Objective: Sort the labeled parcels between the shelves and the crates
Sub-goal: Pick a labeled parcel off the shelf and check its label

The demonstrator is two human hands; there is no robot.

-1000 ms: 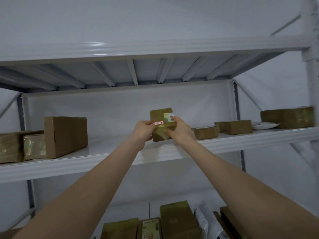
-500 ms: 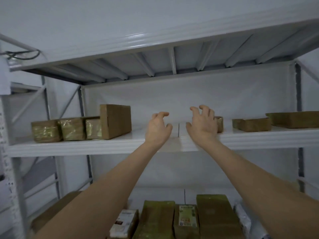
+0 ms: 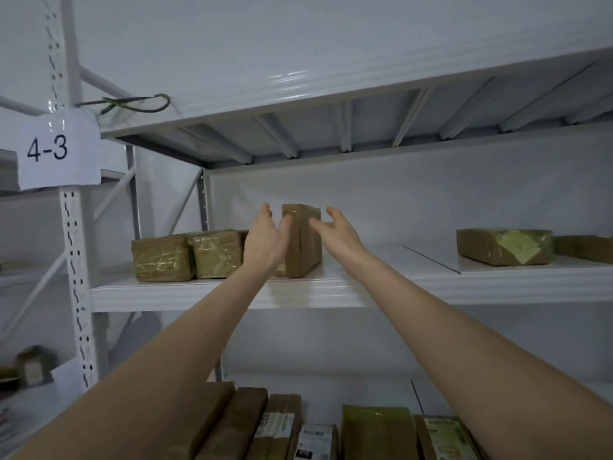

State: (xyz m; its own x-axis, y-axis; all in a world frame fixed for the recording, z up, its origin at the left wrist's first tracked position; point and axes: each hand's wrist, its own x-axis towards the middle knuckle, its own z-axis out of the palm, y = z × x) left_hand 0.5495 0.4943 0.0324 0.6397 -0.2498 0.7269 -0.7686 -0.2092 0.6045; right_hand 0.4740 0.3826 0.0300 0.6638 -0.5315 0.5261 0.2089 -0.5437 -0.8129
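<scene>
A brown cardboard parcel (image 3: 303, 242) stands upright on its edge on the white middle shelf (image 3: 331, 287). My left hand (image 3: 265, 240) is raised at its left side and my right hand (image 3: 338, 232) at its right side. On both hands the fingers are straight or loosely spread, and the fingertips reach the parcel's upper part. Neither hand grips the parcel; whether they touch it is unclear. Two taped parcels (image 3: 189, 255) sit just left of my left hand on the same shelf.
A taped parcel with a yellow label (image 3: 504, 245) lies further right on the shelf, another (image 3: 587, 249) beyond it. A post (image 3: 71, 227) carries a tag reading 4-3 (image 3: 54, 151). Several labeled parcels (image 3: 331, 429) stand on the lower shelf. A shelf (image 3: 331, 88) hangs overhead.
Both hands let go of the small labeled parcel on the shelf. They then moved left, along with the view, to the upright brown parcel.
</scene>
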